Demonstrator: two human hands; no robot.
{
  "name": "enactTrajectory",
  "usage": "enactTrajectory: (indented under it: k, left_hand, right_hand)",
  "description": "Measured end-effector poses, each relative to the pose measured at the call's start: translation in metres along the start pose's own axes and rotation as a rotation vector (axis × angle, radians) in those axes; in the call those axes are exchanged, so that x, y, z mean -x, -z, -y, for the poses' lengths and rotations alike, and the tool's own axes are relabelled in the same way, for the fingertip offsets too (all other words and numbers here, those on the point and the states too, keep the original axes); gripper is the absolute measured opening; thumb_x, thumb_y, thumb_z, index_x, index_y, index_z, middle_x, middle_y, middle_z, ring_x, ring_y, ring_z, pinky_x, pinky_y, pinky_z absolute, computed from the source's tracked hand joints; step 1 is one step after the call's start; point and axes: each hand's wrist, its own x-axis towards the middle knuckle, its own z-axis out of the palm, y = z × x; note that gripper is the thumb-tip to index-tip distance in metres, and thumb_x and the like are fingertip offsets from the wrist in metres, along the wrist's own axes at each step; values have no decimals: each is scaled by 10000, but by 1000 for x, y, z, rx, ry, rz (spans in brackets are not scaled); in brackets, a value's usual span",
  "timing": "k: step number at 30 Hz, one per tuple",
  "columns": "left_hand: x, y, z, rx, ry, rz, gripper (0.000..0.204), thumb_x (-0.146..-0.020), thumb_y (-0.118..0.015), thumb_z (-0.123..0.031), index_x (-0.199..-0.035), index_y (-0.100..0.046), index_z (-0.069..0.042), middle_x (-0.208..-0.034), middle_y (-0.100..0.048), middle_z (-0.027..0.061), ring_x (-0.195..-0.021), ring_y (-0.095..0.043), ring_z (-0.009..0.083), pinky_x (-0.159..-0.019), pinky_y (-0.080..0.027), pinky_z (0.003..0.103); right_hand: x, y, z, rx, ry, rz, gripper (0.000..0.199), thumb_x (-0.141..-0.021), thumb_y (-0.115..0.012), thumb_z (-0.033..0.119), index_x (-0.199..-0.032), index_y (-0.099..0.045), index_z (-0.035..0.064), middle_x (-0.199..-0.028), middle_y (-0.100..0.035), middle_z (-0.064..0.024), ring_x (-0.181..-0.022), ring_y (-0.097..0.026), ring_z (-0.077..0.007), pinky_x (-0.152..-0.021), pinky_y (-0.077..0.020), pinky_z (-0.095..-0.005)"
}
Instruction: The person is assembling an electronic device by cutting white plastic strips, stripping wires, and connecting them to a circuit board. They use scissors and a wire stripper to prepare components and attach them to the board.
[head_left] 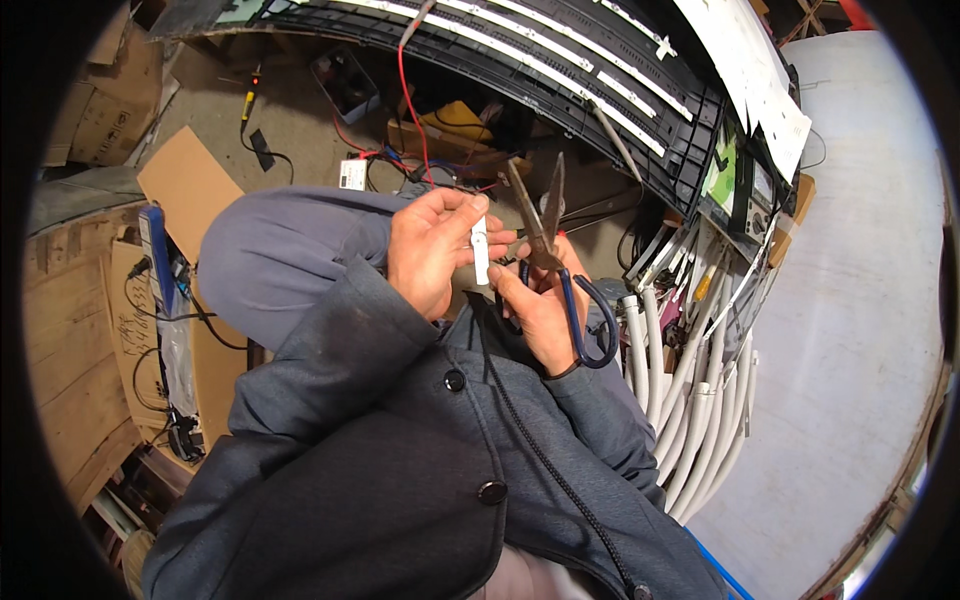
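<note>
Well, the left hand (425,255) had its thumb and fingers clamped on the upper part of a small white strip (480,252), which stood nearly upright in front of the person's jacket. The right hand (545,325) had its fingers wrapped about the handles of the scissors (544,252), whose blades pointed up and away from the body, spread apart. That hand's thumb was at the strip's lower end; whether it touched, I could not tell. The blades were just to the right of the strip, clear of it.

Beneath the arms lay the dark jacket (360,460), with a grey trouser leg (275,260) to the left. Beyond the hands, a red wire (405,90) ran down near a white box (352,174) on the floor (295,125). A black panel (690,160) carrying long white bars (545,45) slanted across the top. To the right, pale tubes (690,430) lay bunched beside a pale board (830,260). Farther left were a yellow-handled tool (248,106), cardboard (190,190) and a blue case (153,240).
</note>
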Motion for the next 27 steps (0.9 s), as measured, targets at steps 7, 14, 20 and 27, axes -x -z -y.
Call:
enactTrajectory:
  k: [7, 14, 20, 27]
  left_hand:
    - [1, -3, 0, 46, -75, -16, 223, -1016, -609, -184, -1048, -502, 9, -1009, -624, 180, -969, -716, 323, -830, -630, 403]
    - [1, 6, -1, 116, 5, 7, 198, -1031, -584, -182, -1091, -519, -6, -1091, -636, 181, -1052, -690, 310, -904, -594, 423]
    - [15, -1, -16, -1141, -853, 17, 250, -971, -613, -131, -1197, -613, -24, -1194, -657, 163, -1216, -601, 261, -1044, -465, 468]
    - [13, 5, -13, -1190, -608, 532, 132, -924, -628, -76, -982, -682, 30, -881, -665, 131, -818, -667, 255, -747, -524, 361]
  right_hand:
    - [-1, 5, -3, -31, 75, 40, 315, -838, -728, -7, -1065, -515, 44, -789, -580, 6, -680, -538, -50, -608, -429, -207]
    - [-5, 7, -3, -58, 37, -30, 376, -810, -749, -36, -1096, -519, 42, -834, -616, -22, -728, -576, -77, -660, -464, -241]
    - [-17, 34, 10, 72, 37, 114, 362, -756, -729, -101, -1031, -546, 45, -774, -597, 6, -672, -531, -54, -616, -416, -209]
    - [-22, 48, 11, -12, 41, 225, 344, -778, -772, -48, -1038, -566, 41, -793, -566, 37, -709, -511, -37, -649, -418, -199]
